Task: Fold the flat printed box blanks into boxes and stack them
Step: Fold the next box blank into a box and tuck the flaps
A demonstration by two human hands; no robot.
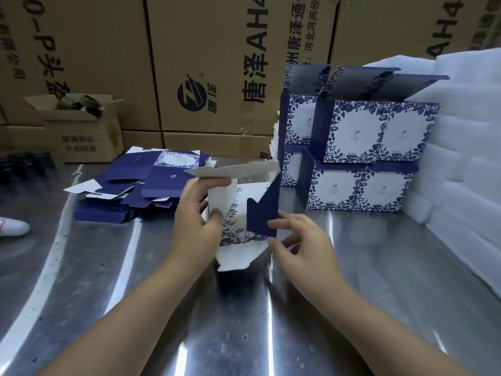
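A half-folded blue and white box blank stands upright over the steel table, flaps sticking out at top and bottom. My left hand grips its left white panel. My right hand pinches the dark blue side flap at its lower right corner. A loose pile of flat blanks lies behind and to the left. Finished boxes are stacked two high at the back right, the upper ones with lids standing open.
The steel table is shiny and scuffed. White foam sheets are piled along the right. Big brown cartons wall off the back. A small open carton sits at the back left. A white shoe shows at the left edge.
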